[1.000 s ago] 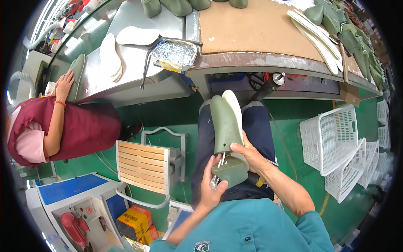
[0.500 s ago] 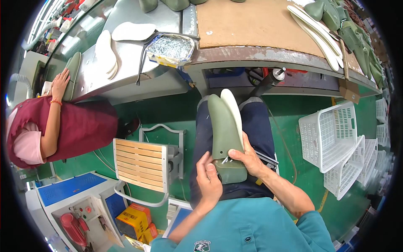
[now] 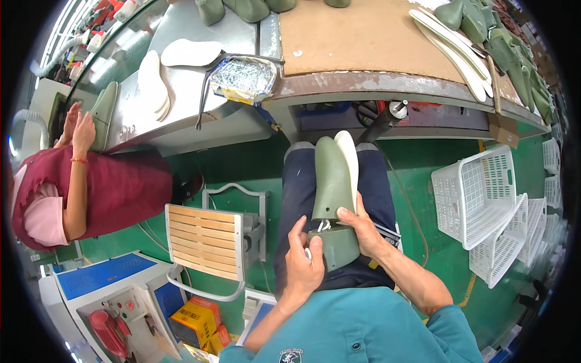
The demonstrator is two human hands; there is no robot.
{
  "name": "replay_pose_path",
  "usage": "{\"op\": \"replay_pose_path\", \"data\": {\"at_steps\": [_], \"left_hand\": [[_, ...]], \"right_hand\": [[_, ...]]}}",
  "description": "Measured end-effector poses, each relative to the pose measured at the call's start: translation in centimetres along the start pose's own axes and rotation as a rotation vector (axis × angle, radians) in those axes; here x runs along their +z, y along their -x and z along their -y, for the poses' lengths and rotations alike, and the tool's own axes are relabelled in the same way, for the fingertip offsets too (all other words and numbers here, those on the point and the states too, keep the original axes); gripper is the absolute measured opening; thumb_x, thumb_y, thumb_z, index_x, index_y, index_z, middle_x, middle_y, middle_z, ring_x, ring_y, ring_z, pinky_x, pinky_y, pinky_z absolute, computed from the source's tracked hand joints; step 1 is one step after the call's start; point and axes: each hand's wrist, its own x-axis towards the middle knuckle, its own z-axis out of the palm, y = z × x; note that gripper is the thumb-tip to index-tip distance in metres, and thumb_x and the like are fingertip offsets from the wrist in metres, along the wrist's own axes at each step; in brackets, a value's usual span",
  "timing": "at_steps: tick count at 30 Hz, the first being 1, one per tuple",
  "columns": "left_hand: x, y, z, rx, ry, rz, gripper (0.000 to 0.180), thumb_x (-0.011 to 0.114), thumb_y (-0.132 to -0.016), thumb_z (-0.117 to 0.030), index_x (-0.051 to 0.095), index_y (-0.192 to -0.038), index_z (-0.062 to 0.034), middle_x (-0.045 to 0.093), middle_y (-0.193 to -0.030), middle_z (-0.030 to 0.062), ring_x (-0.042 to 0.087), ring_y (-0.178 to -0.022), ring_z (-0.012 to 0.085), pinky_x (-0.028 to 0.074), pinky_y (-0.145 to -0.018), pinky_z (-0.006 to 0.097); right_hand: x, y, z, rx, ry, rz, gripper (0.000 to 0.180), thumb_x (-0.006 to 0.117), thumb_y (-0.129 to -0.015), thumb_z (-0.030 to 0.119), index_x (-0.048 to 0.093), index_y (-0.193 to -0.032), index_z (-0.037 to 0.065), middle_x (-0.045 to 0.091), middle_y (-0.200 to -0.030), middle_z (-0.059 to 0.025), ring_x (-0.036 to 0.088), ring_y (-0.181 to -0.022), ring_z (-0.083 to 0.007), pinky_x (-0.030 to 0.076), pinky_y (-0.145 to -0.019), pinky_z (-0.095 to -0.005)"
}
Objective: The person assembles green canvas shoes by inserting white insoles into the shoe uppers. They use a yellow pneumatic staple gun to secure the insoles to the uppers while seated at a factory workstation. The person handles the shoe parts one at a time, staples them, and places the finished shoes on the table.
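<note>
A green shoe last (image 3: 333,172) lies lengthwise over my lap, toe pointing away from me. Along its right side rests a white insole (image 3: 349,157). At the heel the last is hinged, and bright metal (image 3: 325,225) shows in the gap between its front and heel block (image 3: 338,247). My right hand (image 3: 363,230) grips the last and insole from the right, thumb lying on top near the gap. Left of the heel block, my left hand (image 3: 304,260) has curled fingers, with a small whitish piece (image 3: 308,253) between thumb and fingers; its kind is unclear.
A bench (image 3: 363,85) ahead carries a tray of small metal pieces (image 3: 245,78), white insoles (image 3: 451,54) and several lasts (image 3: 514,60). A dark post (image 3: 384,121) stands beyond my knees. White crates (image 3: 472,199) are right; a slatted chair (image 3: 204,242) and a co-worker (image 3: 91,187) are left.
The last has tilted to the right and its heel gap has widened, showing more metal. My left hand has come slightly away from the heel. The co-worker's hands have lifted off their last.
</note>
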Motion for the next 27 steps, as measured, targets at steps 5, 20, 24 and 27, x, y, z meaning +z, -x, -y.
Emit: {"op": "replay_pose_path", "data": {"at_steps": [5, 20, 24, 27], "left_hand": [[-0.1, -0.9, -3.4, 0.093, -0.132, 0.324, 0.104, 0.076, -0.075, -0.021, 0.007, -0.150, 0.0010, 0.046, -0.123, 0.0290, 0.052, -0.113, 0.0380, 0.044, -0.095, 0.044], [0.8, -3.7, -2.4, 0.701, -0.636, 0.116, 0.064, 0.085, -0.058, -0.050, 0.067, -0.110, -0.0167, 0.055, -0.112, 0.0085, 0.052, -0.104, 0.0288, 0.043, -0.088, 0.045], [0.5, -10.0, -0.3, 0.866, -0.690, 0.170, 0.068, 0.084, -0.057, -0.050, 0.064, -0.113, -0.0171, 0.049, -0.135, 0.0113, 0.040, -0.132, 0.0358, 0.033, -0.105, 0.055], [0.5, -12.3, 0.1, 0.868, -0.625, 0.471, 0.073, 0.085, -0.057, -0.048, 0.061, -0.118, -0.0160, 0.047, -0.139, 0.0109, 0.038, -0.134, 0.0371, 0.034, -0.106, 0.057]], "right_hand": [[-0.8, -2.5, 4.9, 0.217, 0.226, 0.344, 0.078, 0.063, -0.090, 0.040, 0.024, -0.150, 0.011, 0.041, -0.139, -0.0101, 0.041, -0.126, -0.0202, 0.035, -0.105, -0.0357], [-3.2, -11.0, 7.4, 0.558, 0.873, 0.698, 0.053, 0.051, -0.096, 0.038, 0.048, -0.140, 0.008, 0.057, -0.130, -0.0100, 0.053, -0.117, -0.0187, 0.043, -0.099, -0.0343], [-3.1, -10.6, 8.3, 0.377, 1.319, 0.570, 0.051, 0.045, -0.095, 0.044, 0.058, -0.130, 0.009, 0.066, -0.116, -0.0173, 0.063, -0.106, -0.0310, 0.048, -0.090, -0.0389], [-5.5, -10.9, 6.1, 0.126, 1.416, 0.474, 0.052, 0.044, -0.095, 0.049, 0.065, -0.113, 0.004, 0.069, -0.093, -0.0248, 0.064, -0.092, -0.0411, 0.049, -0.083, -0.0457]]}}
